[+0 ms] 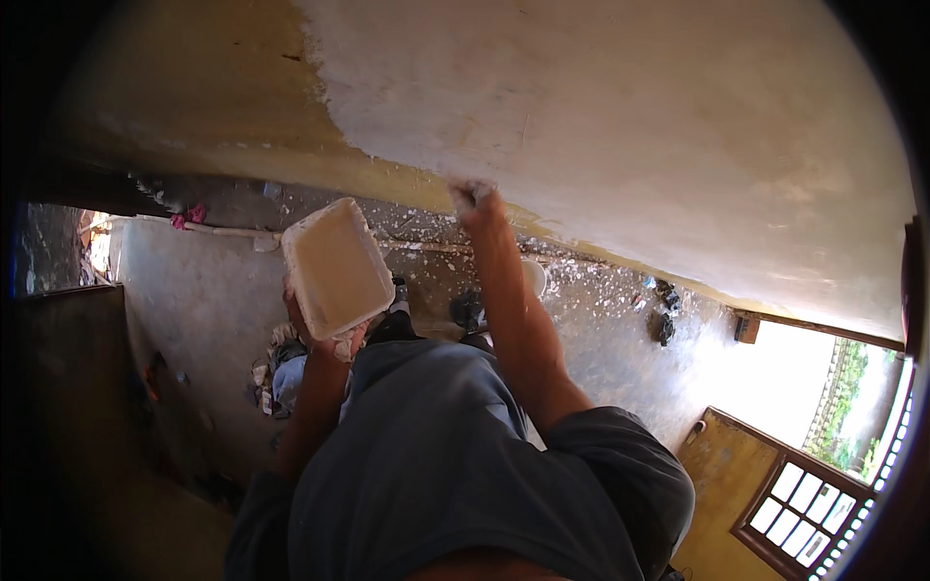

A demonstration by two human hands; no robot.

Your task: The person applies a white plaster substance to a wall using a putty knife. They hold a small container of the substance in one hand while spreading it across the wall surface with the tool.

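My left hand (308, 341) holds the tray (374, 254); slackening could tip it. My right hand (475, 198), wall (620, 126) just beyond, is blurred; I cannot tell its grip.

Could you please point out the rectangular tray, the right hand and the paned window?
Rectangular tray (367, 244), head view: right-side rim.
Right hand (476, 200), head view: its blurred middle.
Paned window (797, 537), head view: one pane.

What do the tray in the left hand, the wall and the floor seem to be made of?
Tray: probably plastic, dull, judging by its rounded corners, though pale smears obscure it. Wall: likely plaster, matt, its whitish coat ending raggedly over ochre. Floor: perhaps smooth cement, faintly shiny, its grey surface showing no visible joints.
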